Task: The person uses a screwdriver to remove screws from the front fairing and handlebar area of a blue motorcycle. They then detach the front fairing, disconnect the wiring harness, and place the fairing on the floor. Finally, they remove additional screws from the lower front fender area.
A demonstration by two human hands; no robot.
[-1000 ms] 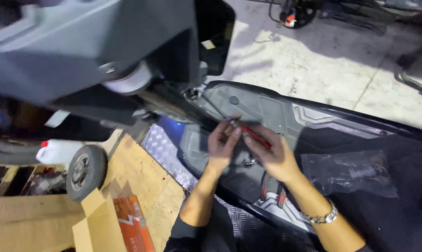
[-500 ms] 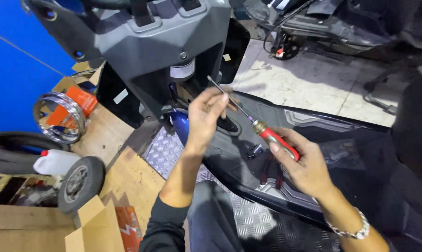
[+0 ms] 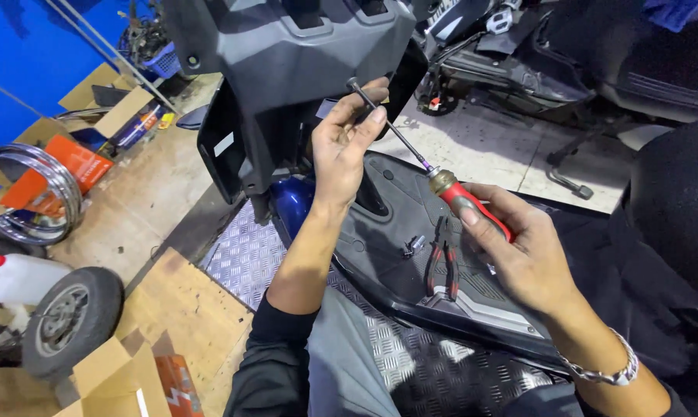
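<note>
My right hand grips the red and grey handle of a long screwdriver. Its thin shaft slants up and left, with the tip near the grey scooter front panel. My left hand is raised, pinching the shaft near its tip with the fingertips. Below both hands lies the black scooter floorboard. On it rest red-handled pliers and a small loose screw.
A diamond-plate metal ramp lies under the scooter. To the left are a small tyre with wheel, a white jug, a chrome rim and cardboard boxes. Other scooters stand at the back right.
The view has tilted up toward the front panel. Both hands lifted from the floorboard with the screwdriver, and its tip now sits higher against the panel.
</note>
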